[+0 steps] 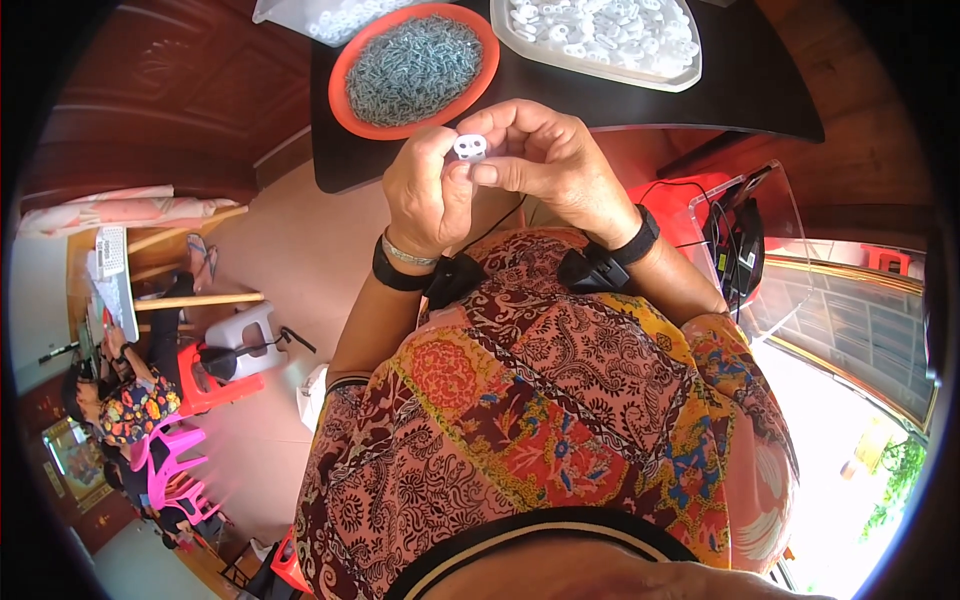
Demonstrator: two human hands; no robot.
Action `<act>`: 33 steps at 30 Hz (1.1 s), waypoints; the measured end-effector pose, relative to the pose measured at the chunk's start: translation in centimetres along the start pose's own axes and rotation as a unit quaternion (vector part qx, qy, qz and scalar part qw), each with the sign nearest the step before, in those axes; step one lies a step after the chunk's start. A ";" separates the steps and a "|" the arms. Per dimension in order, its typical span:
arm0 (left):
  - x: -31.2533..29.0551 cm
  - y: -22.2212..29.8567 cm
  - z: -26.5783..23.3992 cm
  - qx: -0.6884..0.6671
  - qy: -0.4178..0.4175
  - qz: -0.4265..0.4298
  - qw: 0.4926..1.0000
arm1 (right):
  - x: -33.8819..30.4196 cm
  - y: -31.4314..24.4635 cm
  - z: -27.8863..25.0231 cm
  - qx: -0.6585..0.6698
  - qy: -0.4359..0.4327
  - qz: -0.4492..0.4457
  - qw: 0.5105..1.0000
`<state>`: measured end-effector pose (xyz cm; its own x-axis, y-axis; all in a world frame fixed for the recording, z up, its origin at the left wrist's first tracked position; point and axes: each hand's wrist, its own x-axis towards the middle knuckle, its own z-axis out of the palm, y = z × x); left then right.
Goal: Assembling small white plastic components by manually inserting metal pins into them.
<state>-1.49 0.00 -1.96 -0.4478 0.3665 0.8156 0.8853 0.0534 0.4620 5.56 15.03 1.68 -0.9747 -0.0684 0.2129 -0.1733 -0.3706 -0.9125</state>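
Observation:
A small white plastic piece with two dark holes (470, 148) is held up in front of my chest, near the table's edge. My left hand (428, 190) is closed, its thumb and fingers pinching the piece from the left. From the other side, the thumb and forefinger of my right hand (540, 160) press on the same piece. An orange-red bowl (341, 108) full of small grey metal pieces sits on the table just beyond my hands. To its right stands a white tray (600, 72) heaped with small white plastic parts.
The dark table (760, 110) has a curved edge. At its far left is a clear container (290, 22) of white ring-like parts. A clear plastic box (790, 230) with black devices and cables stands at my right. Another person (140, 400) sits at the left, near pink chairs (175, 465).

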 end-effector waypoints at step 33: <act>1.1 0.7 0.8 -0.108 -0.042 -0.135 0.984 | 0.0 -5.2 -1.5 -0.293 0.004 -0.049 0.955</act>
<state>-1.23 1.15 -0.99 -0.6431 0.4423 0.6251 0.6841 -0.0350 0.7285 6.29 18.37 5.93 -0.9500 -0.0528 0.3076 -0.3117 0.2082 -0.9271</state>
